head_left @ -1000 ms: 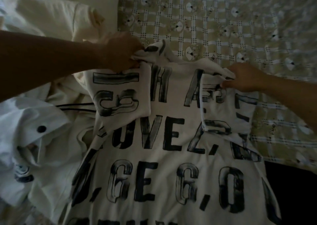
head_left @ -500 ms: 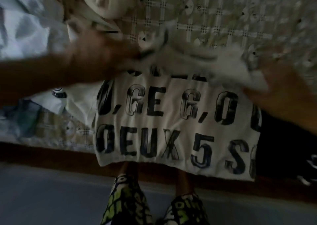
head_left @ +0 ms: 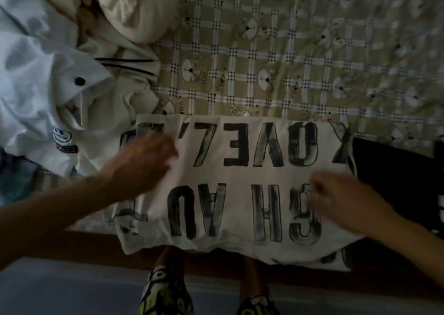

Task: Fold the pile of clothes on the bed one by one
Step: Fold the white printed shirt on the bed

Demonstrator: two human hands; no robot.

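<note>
White cotton with big black lettering, the folded T-shirt lies at the near edge of the bed, its lower hem hanging over the dark wooden bed frame. Nearer than the T-shirt, two patterned slippers show on the grey floor; the one on the right is cut off by the bottom of the view. The letters read upside down, and some at the T-shirt's left and bottom edges are tucked under and hard to read. The left hand rests on the T-shirt's left side, blurred, so whether it pinches cloth or just presses cannot be told. The right hand lies on the T-shirt's right part, fingers curled downward; whether cloth is caught beneath them is hidden. Just right of the T-shirt a black garment runs out of view. To the T-shirt's left and beyond sits the pile of clothes, pale and crumpled, with a dark button and a small smiley patch, its top cut off. Beyond the T-shirt stretches the checked bedsheet, its far corner blurred.
</note>
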